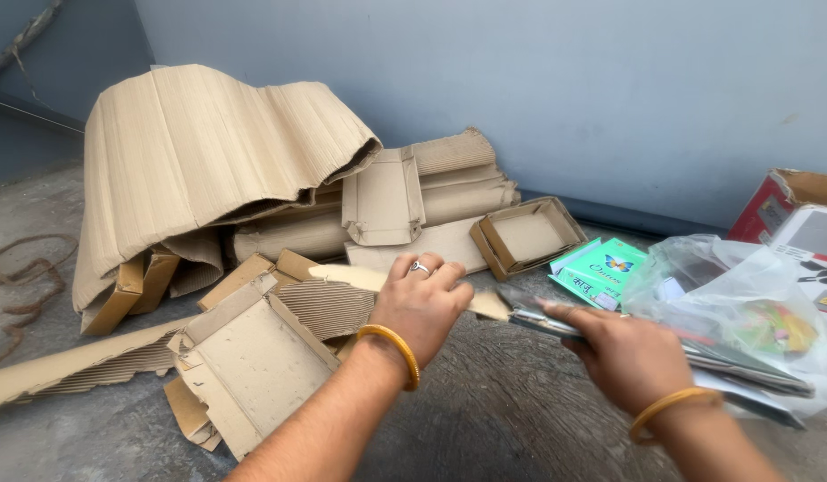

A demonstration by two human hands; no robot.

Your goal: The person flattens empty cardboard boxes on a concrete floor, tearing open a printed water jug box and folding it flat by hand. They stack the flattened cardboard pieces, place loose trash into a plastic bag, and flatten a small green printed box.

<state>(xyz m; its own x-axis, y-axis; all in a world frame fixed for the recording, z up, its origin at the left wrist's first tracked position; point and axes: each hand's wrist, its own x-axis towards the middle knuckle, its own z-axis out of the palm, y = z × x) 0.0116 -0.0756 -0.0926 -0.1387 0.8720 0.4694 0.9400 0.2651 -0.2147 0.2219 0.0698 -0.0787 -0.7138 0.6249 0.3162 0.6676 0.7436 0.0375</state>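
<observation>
My left hand (420, 306), with a ring and a yellow bangle, grips a narrow strip of cardboard (351, 277) that runs left to right in front of me. At the strip's right end, my right hand (623, 353), also wearing a bangle, holds a pair of large scissors (530, 314) with dark blades. The blade tips meet the cardboard strip next to my left fingers. Both hands hover above the concrete floor (503, 411).
A big curled corrugated sheet (199, 152), rolled cardboard (449, 192) and flattened box pieces (253, 357) lie at left by the grey wall. A small open box (527, 235), a green carton (601, 265), a plastic bag (744, 312) and a red box (775, 201) sit right.
</observation>
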